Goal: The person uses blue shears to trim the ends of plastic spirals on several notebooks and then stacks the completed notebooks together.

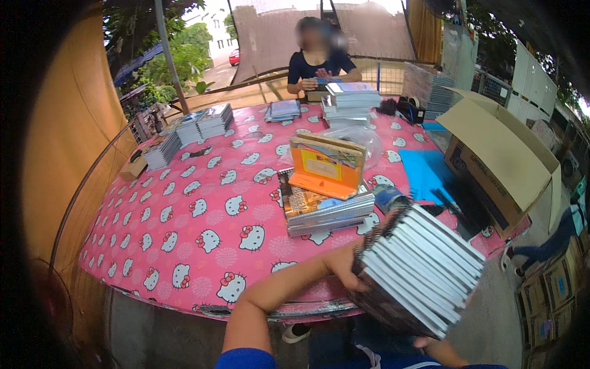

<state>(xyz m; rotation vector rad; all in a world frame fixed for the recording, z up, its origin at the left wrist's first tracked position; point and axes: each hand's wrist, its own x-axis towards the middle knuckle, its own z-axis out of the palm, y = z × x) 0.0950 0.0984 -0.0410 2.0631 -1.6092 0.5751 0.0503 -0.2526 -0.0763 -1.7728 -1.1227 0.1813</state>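
"Notebooks (424, 270), a whole thick block of them, tilted between that person's two hands."

"I see the black coils (388, 229) along the upper left side and the white page edges facing us. Are they on the table?"

"They're at the near right edge of the pink tablecloth (141, 215), the one with the cat faces. Whether any part rests on it, I can't tell from where I stand."

"And the grip?"

"The left hand (345, 265) is clasped against the coil side, pressed close, some of its fingers hidden. The right hand (424, 342) is down at the lower edge. So little of it shows that I can't say how its fingers are set."

"What's around them?"

"Just beyond the left hand, a pile of books (329, 218) with an orange desk stand (326, 166) on top, and a clear plastic bag (372, 147) behind. To the right of that, blue sheets (421, 172), then an open cardboard box (491, 184)."

"Someone's across the table, too."

"Yes, a co-worker (316, 64) in a dark top, beside a tall stack (350, 111). More spiral-bound stacks (206, 123) stand at the far left."
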